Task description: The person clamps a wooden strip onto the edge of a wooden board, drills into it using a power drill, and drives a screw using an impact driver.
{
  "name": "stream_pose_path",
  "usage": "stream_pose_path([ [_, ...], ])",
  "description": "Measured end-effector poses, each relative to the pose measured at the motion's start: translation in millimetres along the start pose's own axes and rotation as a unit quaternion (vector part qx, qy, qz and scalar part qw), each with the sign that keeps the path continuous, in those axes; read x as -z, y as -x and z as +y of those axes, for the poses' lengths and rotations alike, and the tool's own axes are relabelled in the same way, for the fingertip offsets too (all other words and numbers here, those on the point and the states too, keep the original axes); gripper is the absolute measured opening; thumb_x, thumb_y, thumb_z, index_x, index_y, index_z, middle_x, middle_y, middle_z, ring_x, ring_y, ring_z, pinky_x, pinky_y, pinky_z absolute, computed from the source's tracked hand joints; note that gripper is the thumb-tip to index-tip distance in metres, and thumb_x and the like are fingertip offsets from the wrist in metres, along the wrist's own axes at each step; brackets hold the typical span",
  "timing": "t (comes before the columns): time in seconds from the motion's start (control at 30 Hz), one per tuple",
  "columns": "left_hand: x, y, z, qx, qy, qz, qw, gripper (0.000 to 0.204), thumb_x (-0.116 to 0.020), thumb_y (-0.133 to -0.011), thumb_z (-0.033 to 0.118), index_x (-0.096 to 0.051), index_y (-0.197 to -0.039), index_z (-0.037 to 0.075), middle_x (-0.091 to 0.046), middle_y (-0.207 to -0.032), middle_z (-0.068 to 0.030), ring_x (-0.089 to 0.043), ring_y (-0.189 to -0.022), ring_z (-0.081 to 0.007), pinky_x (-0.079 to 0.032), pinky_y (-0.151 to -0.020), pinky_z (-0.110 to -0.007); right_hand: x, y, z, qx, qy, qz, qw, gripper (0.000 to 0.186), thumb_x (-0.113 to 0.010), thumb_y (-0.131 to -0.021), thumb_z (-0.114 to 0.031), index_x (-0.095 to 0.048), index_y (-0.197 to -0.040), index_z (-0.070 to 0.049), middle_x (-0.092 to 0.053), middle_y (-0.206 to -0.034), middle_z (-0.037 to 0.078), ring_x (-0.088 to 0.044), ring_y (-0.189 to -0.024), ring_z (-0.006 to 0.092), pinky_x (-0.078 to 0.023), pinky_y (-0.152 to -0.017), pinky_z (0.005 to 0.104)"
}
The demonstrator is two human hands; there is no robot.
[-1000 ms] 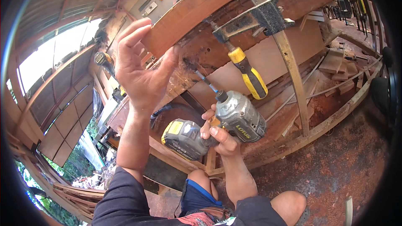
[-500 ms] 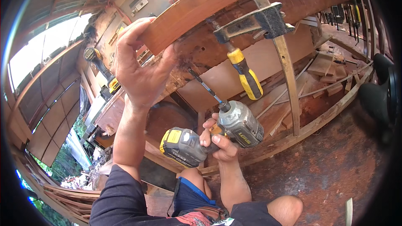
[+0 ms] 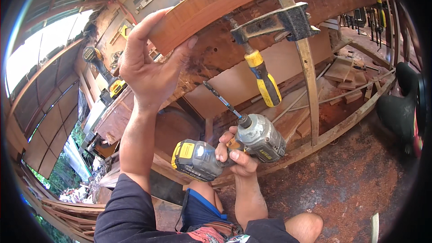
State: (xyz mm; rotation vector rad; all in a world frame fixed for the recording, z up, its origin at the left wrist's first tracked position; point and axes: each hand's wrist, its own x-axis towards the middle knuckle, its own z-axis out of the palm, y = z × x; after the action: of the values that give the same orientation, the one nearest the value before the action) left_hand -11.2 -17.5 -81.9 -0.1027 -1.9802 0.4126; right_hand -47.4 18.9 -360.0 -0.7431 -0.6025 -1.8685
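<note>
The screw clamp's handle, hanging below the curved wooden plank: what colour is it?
Yellow with black grip bands, on the clamp handle, seen in the head view.

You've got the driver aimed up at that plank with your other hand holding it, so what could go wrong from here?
1. The left hand braces the wooden plank close to where the bit points; a slip could send the bit toward the fingers.
2. The right hand alone carries the cordless driver at an upward angle, so the bit may skate off line.
3. The clamp handle hangs near the driver and could get knocked.

Wood boat-building workshop, curved planks (image 3: 234, 0) lining hull, clamp (image 3: 270, 31) gripping frame, tools (image 3: 373, 13) hanging, sawdust (image 3: 360, 184) covering floor
</note>
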Motion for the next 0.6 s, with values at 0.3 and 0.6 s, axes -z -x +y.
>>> stream_pose_path([
  [0.3,11.2,4.1,-0.4,0.122,0.121,-0.021,0.985,0.07,-0.082,-0.074,-0.009,-0.049,-0.136,-0.003,-0.063,-0.128,-0.0128,-0.063,-0.115,-0.0185,-0.049,-0.101,-0.033,0.2,1.8,-2.5,-0.004,0.016,-0.008,1.0,0.062,-0.06,-0.081,-0.003,-0.046,-0.141,0.0,-0.064,-0.121,0.017,-0.063,-0.077,0.0207,-0.052,-0.076,0.0389],
  [0.6,2.4,1.6,16.9,0.121,0.088,-0.029,0.988,0.067,-0.081,-0.08,-0.004,-0.047,-0.137,-0.004,-0.068,-0.114,-0.0128,-0.065,-0.109,-0.0184,-0.052,-0.097,-0.032,8.5,1.7,-11.1,-0.004,0.027,-0.01,1.0,0.063,-0.061,-0.082,-0.003,-0.044,-0.143,-0.001,-0.062,-0.122,0.018,-0.063,-0.078,0.0202,-0.052,-0.077,0.0374],
])
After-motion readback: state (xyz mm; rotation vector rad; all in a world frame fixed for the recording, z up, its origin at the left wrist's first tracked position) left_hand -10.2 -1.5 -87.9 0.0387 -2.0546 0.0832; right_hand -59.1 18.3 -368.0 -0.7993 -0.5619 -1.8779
